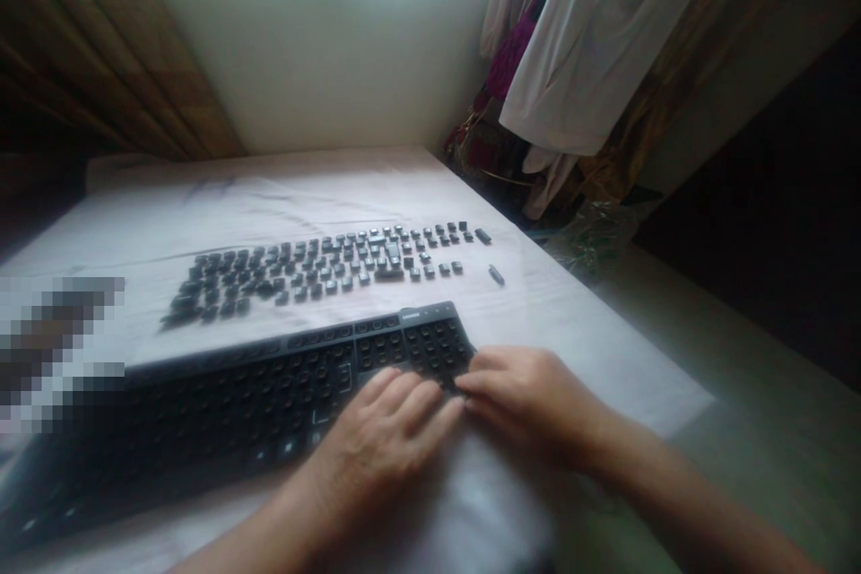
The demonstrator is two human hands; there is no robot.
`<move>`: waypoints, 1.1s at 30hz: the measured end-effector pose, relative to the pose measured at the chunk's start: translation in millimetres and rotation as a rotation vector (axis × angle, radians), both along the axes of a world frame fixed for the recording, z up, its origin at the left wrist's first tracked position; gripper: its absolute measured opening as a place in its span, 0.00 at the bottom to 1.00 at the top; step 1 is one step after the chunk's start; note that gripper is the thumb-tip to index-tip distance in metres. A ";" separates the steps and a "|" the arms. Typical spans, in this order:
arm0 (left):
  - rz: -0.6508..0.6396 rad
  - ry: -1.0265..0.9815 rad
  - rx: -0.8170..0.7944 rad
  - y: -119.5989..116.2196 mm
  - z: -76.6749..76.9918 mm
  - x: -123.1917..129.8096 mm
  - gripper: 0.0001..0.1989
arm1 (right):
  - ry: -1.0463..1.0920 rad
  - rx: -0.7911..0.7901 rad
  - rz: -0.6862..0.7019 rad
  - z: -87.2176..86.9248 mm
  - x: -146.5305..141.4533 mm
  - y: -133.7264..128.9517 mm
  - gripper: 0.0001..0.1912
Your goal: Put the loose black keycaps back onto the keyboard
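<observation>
A black keyboard [269, 404] with its keycaps off lies across the near part of a white-covered surface. My left hand [396, 421] rests over its right part, palm down, the fingers together and bent onto the board, with the fingertips partly hidden. At the board's right end, my right hand [517, 390] has its thumb and index finger pinched together at the edge; whatever is between them is too small to make out. Beyond the keyboard, loose black keycaps [323, 265] lie in rows. A longer keycap [496, 274] sits apart on the right.
The white cloth [578, 314] covers the surface up to its right edge. A pale wall [323, 45] stands behind, with a curtain [134, 45] at the left. White clothes [592, 45] hang at the right, above a clear plastic bag [592, 238]. A blurred-out patch covers the left edge.
</observation>
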State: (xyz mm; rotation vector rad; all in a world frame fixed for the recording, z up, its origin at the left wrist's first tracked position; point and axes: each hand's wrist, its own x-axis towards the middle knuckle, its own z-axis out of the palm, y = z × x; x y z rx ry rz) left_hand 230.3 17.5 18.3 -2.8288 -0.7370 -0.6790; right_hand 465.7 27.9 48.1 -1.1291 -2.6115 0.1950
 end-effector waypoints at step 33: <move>0.000 0.020 0.000 0.9 2.8 1.4 0.14 | 0.593 -0.564 -0.344 -14.0 -4.1 7.0 0.03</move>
